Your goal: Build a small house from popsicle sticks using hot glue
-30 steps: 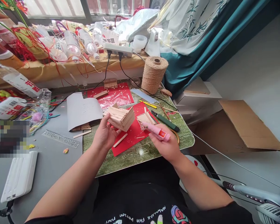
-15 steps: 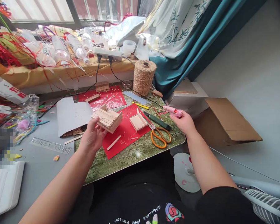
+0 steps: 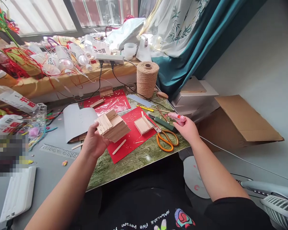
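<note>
My left hand (image 3: 97, 140) grips a small box of craft sticks (image 3: 116, 132) by its left side, tilted above a red sheet (image 3: 121, 155). My right hand (image 3: 186, 126) is closed around a pink glue gun (image 3: 177, 118) near the table's right edge. Under the box, a loose craft stick (image 3: 119, 147) lies on the red sheet. A smaller wooden piece made of sticks (image 3: 143, 125) rests farther right on that sheet. Beside it are orange-handled scissors (image 3: 166, 140) and a dark green tool (image 3: 164, 123), its kind unclear.
A big spool of twine (image 3: 147, 80) stands at the back of the table. Behind it, a power strip (image 3: 110, 58) has black cables trailing down. A white folded sheet (image 3: 78, 123) and a clear ruler (image 3: 59, 150) lie to the left. An open cardboard box (image 3: 249, 118) sits at the right.
The stick box has turned in my left hand, so a different side and its open part show. My right hand holds the glue gun slightly lower. The view has shifted a little.
</note>
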Demonstrator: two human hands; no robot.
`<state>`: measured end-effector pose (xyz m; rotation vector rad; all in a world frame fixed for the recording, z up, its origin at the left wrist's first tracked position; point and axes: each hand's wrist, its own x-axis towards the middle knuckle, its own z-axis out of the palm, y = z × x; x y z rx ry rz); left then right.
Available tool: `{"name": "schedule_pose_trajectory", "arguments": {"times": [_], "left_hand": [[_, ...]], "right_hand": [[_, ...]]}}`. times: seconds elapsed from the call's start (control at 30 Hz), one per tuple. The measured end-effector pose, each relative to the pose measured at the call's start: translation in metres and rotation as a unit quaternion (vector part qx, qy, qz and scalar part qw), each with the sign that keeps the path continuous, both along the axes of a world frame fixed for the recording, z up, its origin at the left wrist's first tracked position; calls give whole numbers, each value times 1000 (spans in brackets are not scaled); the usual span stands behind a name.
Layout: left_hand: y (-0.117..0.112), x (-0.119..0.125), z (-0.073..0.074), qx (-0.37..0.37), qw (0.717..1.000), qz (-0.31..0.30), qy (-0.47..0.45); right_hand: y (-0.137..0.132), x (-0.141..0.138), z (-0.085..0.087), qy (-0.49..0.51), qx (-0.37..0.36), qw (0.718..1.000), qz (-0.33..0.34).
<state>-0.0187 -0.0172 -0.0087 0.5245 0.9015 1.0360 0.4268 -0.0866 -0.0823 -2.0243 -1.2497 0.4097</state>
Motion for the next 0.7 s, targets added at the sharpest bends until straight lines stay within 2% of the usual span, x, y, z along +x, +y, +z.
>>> {"name": "schedule_pose_trajectory", "arguments": {"times": [0.27, 0.43, 0.6, 0.7], "left_hand": [[-8, 2, 10, -25, 998, -22, -49], [-10, 2, 10, -20, 996, -34, -80], [-11, 2, 10, -27, 995, -40, -82], [-11, 3, 9, -29, 995, -40, -85]], "right_hand": [[-10, 4, -9, -37, 1, 999, -3], [-14, 4, -18, -79, 79, 994, 22], [-40, -11, -26, -77, 164, 982, -59], [-56, -31, -18, -108, 255, 959, -68]]}}
